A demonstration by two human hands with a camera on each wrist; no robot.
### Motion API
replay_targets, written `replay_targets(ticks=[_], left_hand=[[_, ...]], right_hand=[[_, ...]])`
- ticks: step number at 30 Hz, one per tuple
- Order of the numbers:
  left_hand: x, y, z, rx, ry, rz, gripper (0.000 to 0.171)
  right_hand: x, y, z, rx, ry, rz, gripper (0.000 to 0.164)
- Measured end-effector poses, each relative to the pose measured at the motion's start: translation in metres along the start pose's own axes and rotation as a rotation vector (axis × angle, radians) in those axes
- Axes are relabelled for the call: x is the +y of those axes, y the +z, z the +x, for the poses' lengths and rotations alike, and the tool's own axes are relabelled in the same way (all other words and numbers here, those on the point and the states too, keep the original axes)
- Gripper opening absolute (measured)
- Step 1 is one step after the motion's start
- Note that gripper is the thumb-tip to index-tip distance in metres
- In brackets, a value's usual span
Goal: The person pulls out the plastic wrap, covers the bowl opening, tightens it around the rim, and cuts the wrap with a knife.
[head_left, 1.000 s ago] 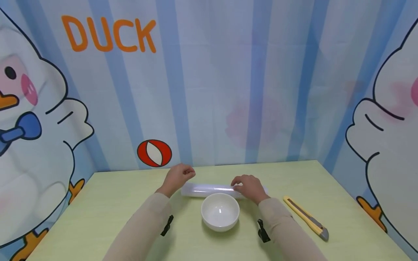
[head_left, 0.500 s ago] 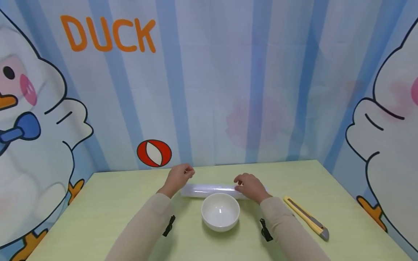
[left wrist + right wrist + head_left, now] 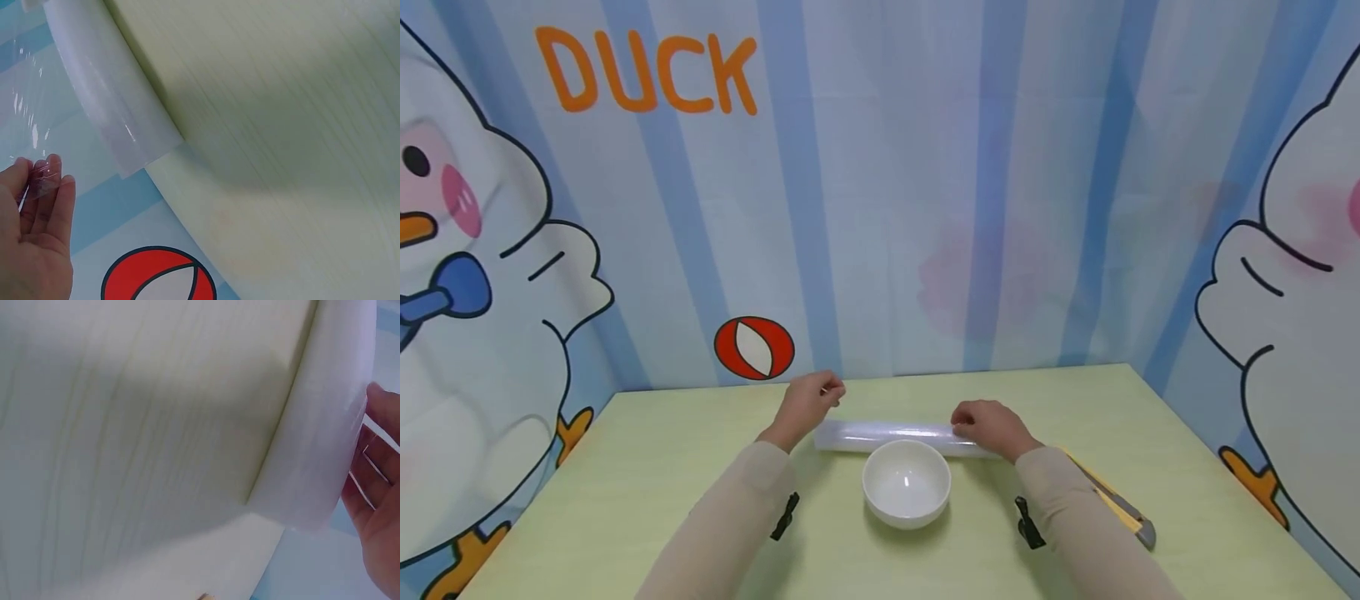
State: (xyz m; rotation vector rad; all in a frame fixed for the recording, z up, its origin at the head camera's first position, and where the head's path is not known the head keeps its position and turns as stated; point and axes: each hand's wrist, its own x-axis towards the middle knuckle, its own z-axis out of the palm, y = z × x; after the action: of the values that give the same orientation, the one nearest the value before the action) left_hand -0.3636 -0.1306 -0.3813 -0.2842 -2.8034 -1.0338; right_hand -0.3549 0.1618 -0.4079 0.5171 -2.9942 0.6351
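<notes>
Pinching film (image 3: 34,122), the left hand (image 3: 808,402) hovers beyond the roll (image 3: 852,436); right hand (image 3: 992,426)'s grip unclear.

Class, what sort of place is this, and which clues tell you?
Probably a staged tabletop set: a cartoon-duck backdrop behind and beside a pale table, where a plastic-film roll lies.

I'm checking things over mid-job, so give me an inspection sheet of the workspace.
Surface: pale yellow-green tabletop.
Job's things: film roll lying behind the upright white bowl.
Clutter: nothing seen beyond the yellow utility knife, partly hidden by the right sleeve.
Hands: left hand pinches clear film; right hand at the film roll, grip unclear.
Cables: nothing seen.
Surroundings: blue-striped backdrop reading DUCK.
</notes>
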Motion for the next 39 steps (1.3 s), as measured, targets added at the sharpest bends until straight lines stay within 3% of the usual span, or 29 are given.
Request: replay_targets(ticks=[10,21,28,35,39], left_hand=[[0.000,-0.003,0.001,0.016,0.048,0.024,0.011],[0.002,-0.009,-0.001,0.001,0.029,0.018,0.012],[0.006,-0.015,0.000,-0.026,0.035,0.011,0.012],[0.010,-0.022,0.001,-0.032,0.083,-0.006,0.012],[0.010,-0.025,0.003,-0.083,0.079,-0.011,0.014]], right_hand=[[0.001,-0.009,0.000,0.061,0.007,0.020,0.009],[0.001,-0.024,0.003,-0.034,0.001,0.118,0.016],[0.000,-0.036,0.005,-0.071,0.007,0.087,0.015],[-0.002,-0.042,0.005,-0.079,-0.008,0.100,0.014],[-0.003,-0.044,0.006,-0.070,-0.019,0.090,0.014]])
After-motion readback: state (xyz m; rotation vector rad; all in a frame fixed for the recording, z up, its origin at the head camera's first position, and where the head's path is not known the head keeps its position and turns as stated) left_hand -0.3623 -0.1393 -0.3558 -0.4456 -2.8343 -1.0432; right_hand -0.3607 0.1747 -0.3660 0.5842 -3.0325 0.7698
